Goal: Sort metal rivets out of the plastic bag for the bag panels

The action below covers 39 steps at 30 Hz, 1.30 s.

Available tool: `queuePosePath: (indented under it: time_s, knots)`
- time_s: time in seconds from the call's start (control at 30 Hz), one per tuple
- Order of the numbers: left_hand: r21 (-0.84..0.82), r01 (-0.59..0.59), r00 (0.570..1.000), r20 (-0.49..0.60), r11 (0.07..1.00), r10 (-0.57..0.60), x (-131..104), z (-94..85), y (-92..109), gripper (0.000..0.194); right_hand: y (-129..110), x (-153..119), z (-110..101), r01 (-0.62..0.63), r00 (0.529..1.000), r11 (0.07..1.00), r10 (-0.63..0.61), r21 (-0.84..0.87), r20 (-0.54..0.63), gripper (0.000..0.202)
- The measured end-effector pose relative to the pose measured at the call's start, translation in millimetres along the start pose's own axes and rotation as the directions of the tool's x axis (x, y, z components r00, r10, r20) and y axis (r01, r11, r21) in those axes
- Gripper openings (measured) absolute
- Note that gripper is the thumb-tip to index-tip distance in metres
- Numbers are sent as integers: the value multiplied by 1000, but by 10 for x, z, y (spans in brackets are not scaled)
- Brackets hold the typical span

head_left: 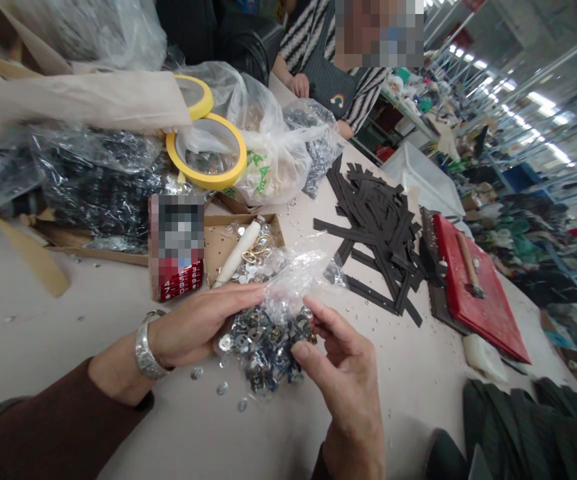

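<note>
1. Left hand lay flat-ish on the table, fingers stretched out to the right and pinched on the top of a clear bag full of small metal snaps. A silver bracelet sat on that wrist, with a brown sleeve behind it.
2. Right hand came in from below, thumb and fingers narrow, gripping the right side of the same bag. So both hands were holding it.
3. The bag rested on the table right between the hands, its crinkled open end sticking up just behind the fingertips. A few loose snaps lay on the table just beside it, near the left wrist.
4. Just behind the left hand was a shallow cardboard box with a white-handled tool lying in it, plus a red phone leaning on its front.
5. Further back were two yellow tape rolls and more plastic bags.
6. To the right of the bag was a messy heap of black strips, then a red board with a hammer on it.
7. Another person in a striped top sat at the far side of the table, one hand on its edge, well apart from the bag.
</note>
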State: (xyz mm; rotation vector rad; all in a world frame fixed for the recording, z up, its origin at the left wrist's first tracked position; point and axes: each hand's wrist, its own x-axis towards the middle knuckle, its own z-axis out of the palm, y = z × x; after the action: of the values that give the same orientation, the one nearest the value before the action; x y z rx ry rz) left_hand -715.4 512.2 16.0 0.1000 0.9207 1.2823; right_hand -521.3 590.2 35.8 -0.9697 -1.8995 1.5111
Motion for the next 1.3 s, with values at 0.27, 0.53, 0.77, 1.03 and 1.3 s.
queuePosePath:
  time_s: [0.27,0.53,0.77,1.03,1.3]
  knots:
    - [-17,20,1000,-1,1000,-20,0,7,5,50,41,-25,8,-103,994,990,105,101,-18,43]
    - [-45,31,999,-25,998,-32,-4,28,14,48,24,-7,8,-34,999,986,39,164,-32,40]
    - [-85,23,999,47,996,-19,8,16,10,38,49,-16,0,-27,999,965,31,259,-13,30]
    - [-94,26,996,92,995,-17,-12,0,-4,32,139,-52,-38,-68,996,969,80,237,-41,30]
    - [-63,30,999,41,998,-27,13,19,17,46,162,-35,-33,-138,985,948,162,286,-65,35]
